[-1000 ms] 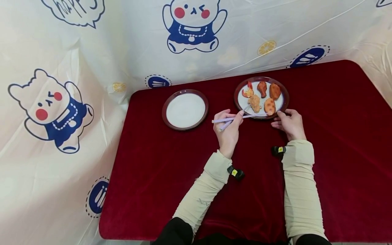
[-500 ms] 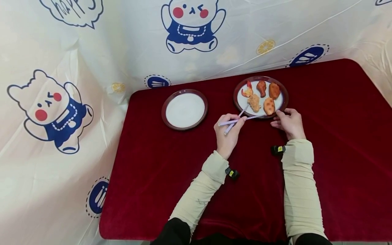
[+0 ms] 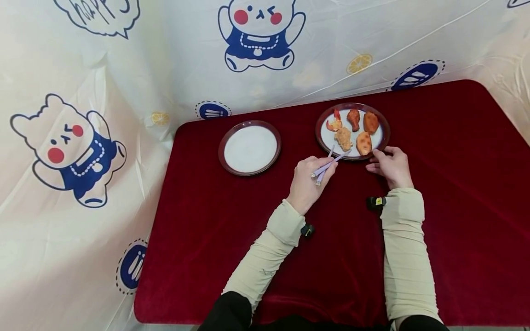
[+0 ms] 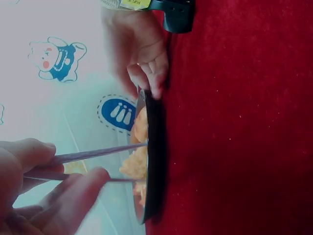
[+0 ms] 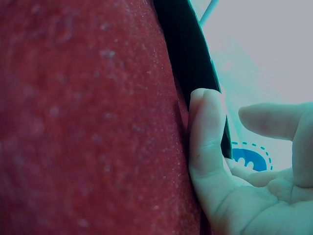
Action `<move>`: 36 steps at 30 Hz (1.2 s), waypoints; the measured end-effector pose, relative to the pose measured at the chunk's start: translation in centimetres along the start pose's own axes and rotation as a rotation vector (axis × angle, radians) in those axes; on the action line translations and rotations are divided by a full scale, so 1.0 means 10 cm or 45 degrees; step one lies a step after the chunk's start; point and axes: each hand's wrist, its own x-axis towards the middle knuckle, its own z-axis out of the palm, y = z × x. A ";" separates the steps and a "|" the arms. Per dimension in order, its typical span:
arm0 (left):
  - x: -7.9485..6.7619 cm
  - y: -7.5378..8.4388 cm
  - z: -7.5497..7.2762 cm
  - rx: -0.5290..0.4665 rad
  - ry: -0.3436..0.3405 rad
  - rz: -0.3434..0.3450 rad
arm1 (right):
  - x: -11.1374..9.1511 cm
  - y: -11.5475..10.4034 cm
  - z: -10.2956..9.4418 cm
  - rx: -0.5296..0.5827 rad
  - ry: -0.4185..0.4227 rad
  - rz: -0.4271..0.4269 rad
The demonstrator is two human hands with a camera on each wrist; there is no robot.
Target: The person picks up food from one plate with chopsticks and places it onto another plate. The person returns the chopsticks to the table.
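Note:
My left hand (image 3: 309,181) holds a pair of lilac chopsticks (image 3: 327,168) between thumb and fingers. Their spread tips reach over the near rim of the brown-rimmed plate (image 3: 319,138). On that plate a crumbed, fried-looking piece (image 3: 343,139) lies by the tips; in the left wrist view, the chopsticks (image 4: 98,152) stand either side of the crumbed piece (image 4: 134,164). Beside it are a spotted golden piece (image 3: 364,143), a browned piece (image 3: 371,122), a drumstick (image 3: 354,119) and a red-and-yellow shrimp-like piece (image 3: 334,122). My right hand (image 3: 391,166) grips the plate's near-right rim.
A second brown-rimmed plate (image 3: 222,158) with a bare white middle stands to the left. Both plates are on a dark red cloth-covered table (image 3: 207,239). A printed white curtain (image 3: 182,55) hangs behind and to the left.
My left hand has turned and shifted slightly right, bringing the chopsticks' rear ends round toward the right and nearer me. The food and the right hand stay in place.

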 end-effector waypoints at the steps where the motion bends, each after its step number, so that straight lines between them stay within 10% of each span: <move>1: 0.00 0.01 0.00 0.010 -0.023 -0.002 | 0.00 0.00 0.00 0.000 -0.001 0.002; 8: 0.02 0.00 0.03 -0.318 -0.047 -0.071 | 0.01 0.01 -0.01 0.006 -0.002 0.008; 20: 0.06 0.22 0.13 -0.518 0.224 -0.174 | 0.03 0.01 -0.02 0.022 0.001 0.004; 36: 0.12 0.02 0.31 0.057 0.246 0.100 | 0.04 0.02 -0.03 0.017 -0.001 0.000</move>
